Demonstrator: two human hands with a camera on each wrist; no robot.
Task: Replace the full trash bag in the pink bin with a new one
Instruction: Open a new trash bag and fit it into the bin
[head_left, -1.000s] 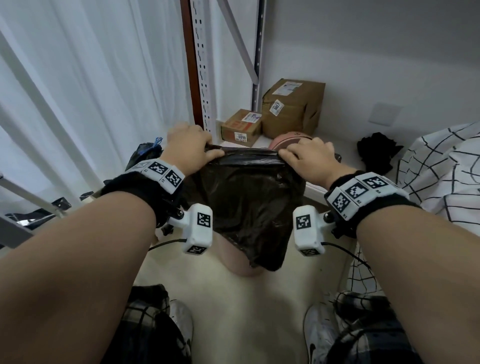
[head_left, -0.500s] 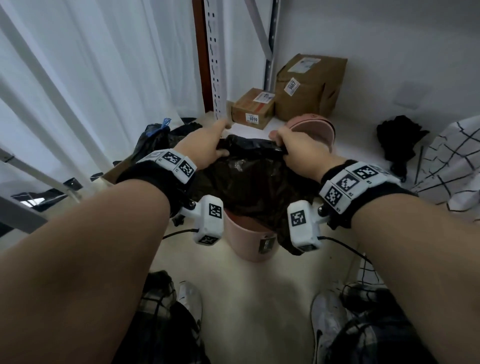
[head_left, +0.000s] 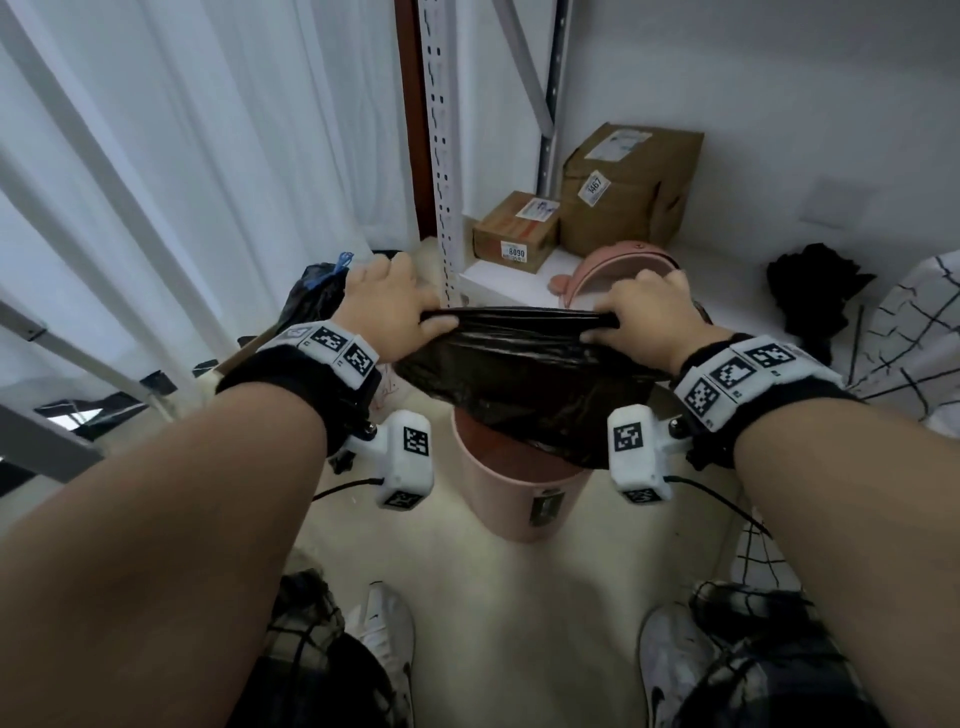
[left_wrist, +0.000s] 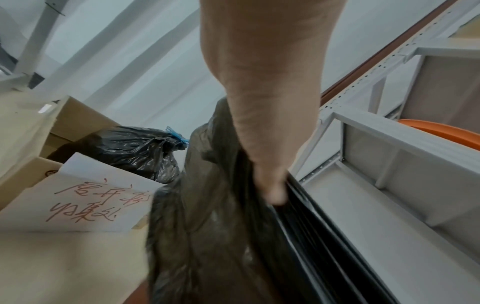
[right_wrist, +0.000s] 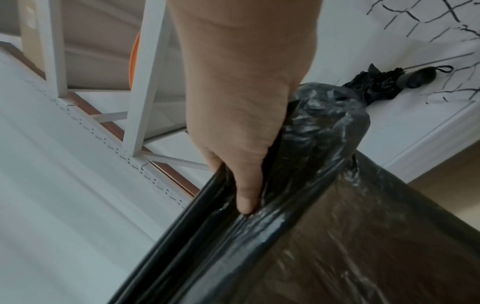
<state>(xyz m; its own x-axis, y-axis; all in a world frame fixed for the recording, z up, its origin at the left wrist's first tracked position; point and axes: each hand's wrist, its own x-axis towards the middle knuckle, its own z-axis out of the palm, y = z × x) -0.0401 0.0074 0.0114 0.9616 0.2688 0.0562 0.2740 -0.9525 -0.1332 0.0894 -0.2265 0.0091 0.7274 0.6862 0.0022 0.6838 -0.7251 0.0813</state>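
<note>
Two hands are on the job, and I have each one clamped on an end of the bag's mouth. Furthest left, a tied full bag (head_left: 317, 291) with a blue tie sits on the floor by the curtain, already out of the way. My left hand (head_left: 387, 306) has fingers and thumb curled round the left end of the gathered rim. Between the hands the new bag (head_left: 519, 374) hangs over the bin (head_left: 519, 499), its rim pulled taut into a flat band that runs left to right, the mouth still closed. Its body droops down and toward me, and the lower end dips just inside the bin's opening. My right hand (head_left: 652, 312) pinches the right end the same way, thumb pressed on the folded film.

I judge the film thin, light, limp and slick, so it will sag wherever I am not holding it, and it could tear if I yank. The rim is the place to grip. I'd work the two layers apart there, then stretch the mouth over the bin's edge. Behind my right hand the pink lid (head_left: 618, 270) lies on the shelf.
</note>
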